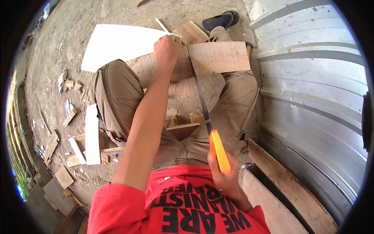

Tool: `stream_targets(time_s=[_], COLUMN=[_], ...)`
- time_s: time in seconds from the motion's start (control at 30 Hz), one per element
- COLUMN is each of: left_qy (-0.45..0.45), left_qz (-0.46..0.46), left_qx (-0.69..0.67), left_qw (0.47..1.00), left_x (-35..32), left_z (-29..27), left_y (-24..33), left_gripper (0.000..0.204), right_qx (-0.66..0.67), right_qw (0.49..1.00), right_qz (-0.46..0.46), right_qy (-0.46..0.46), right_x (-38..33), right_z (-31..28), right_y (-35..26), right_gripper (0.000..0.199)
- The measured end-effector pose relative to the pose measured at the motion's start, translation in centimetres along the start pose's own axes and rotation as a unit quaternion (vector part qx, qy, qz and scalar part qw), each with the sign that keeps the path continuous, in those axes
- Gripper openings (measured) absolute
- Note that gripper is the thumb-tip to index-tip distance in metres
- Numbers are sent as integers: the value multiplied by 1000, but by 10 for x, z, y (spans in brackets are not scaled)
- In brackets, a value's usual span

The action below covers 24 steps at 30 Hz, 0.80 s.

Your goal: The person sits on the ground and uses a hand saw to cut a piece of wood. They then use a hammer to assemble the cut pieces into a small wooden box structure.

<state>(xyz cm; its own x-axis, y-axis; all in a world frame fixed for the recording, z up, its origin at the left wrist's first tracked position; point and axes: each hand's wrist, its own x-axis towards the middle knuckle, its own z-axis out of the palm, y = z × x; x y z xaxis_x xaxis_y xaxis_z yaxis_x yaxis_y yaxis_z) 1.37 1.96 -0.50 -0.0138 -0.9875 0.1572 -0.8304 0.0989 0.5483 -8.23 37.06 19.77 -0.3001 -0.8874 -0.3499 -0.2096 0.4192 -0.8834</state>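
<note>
The right hand (226, 175) is wrapped around the orange grip of a handsaw (206, 109), its thin blade running forward to a dark line across the wooden board (219, 58). The board spans the gap between the person's legs above the floor (187, 90), its right end overlapping the right shin. The left hand (167, 48) is closed in a fist at the board's far edge, left of the line; whether it grips the edge or only presses down, I cannot tell. How deep the cut goes is also unclear.

To saw cleanly, the blade should follow that line, with long, even strokes and little downward force. The left fist would do best bearing firmly on the board, well aside from the teeth. The right-hand part probably needs support near the finish, so that it neither pinches the blade nor splinters, and the right leg should keep clear.
</note>
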Motion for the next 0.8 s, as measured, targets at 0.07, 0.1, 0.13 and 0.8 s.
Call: stream_targets(time_s=[0.07,0.1,0.13,0.8], left_qy=[-10,-14,-15,3], left_qz=[-4,-13,-20,-8], left_qx=[5,13,21,3], left_qw=[1000,1000,999,1000], left_x=[-3,-3,-1,-5], left_z=[3,6,4,-1], left_y=[1,-2,-3,3], left_gripper=[30,30,30,23], right_qx=[-1,2,6,57], right_qw=[996,998,999,998], right_qz=[81,66,47,25], right_qy=[-24,-10,3,29], right_x=[-25,-25,-20,8], right_z=[-16,-14,-11,9], right_y=[-14,-14,-13,16], right_gripper=[19,20,21,21])
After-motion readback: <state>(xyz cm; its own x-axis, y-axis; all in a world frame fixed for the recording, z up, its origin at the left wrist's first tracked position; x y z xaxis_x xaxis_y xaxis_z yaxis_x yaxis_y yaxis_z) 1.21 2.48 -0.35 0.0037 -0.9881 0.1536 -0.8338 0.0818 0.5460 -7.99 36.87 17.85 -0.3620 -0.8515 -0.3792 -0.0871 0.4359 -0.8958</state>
